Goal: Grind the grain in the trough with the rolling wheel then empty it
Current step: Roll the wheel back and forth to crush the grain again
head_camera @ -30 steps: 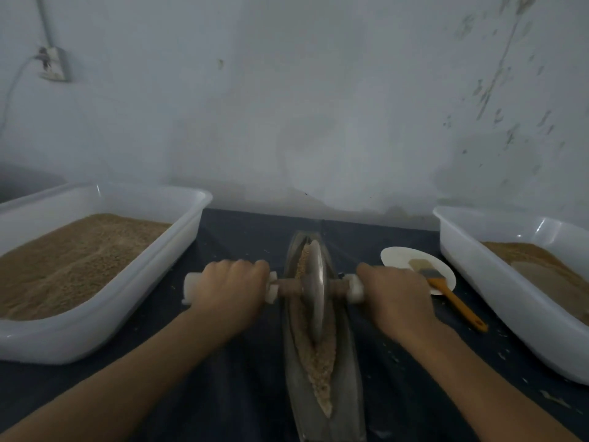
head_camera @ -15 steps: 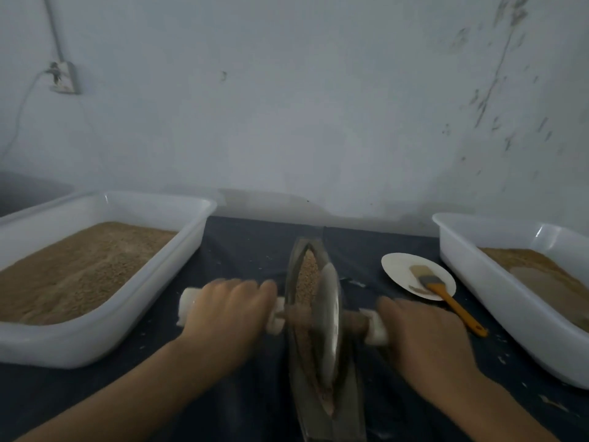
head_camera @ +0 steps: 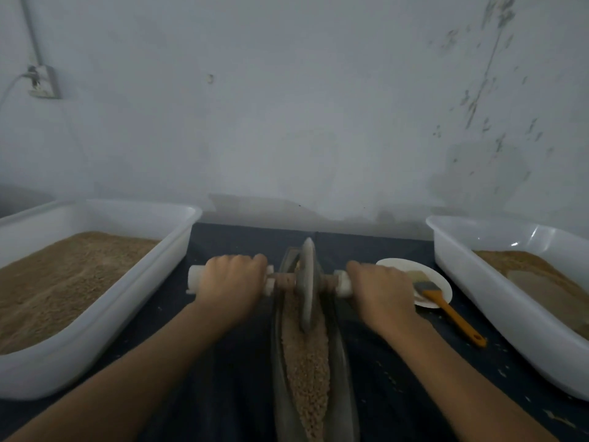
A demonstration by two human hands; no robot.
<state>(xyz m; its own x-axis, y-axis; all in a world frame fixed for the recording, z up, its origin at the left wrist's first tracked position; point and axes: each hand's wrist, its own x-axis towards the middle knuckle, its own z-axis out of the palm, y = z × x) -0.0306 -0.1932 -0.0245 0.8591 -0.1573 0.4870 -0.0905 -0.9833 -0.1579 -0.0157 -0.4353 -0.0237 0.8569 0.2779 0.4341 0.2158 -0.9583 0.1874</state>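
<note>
Firmly, both grips round axle.

Both arms stretched forward, bare. Left hand curled tight in fist, knuckles up. Right hand curled same way, level with left.

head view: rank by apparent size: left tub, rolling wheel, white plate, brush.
Largest to smallest, as seen:
1. left tub, by far the largest, though partly cut off at the frame edge
2. rolling wheel, seen nearly edge-on
3. white plate and brush: too close to rank; the right hand hides part of the plate.
</note>
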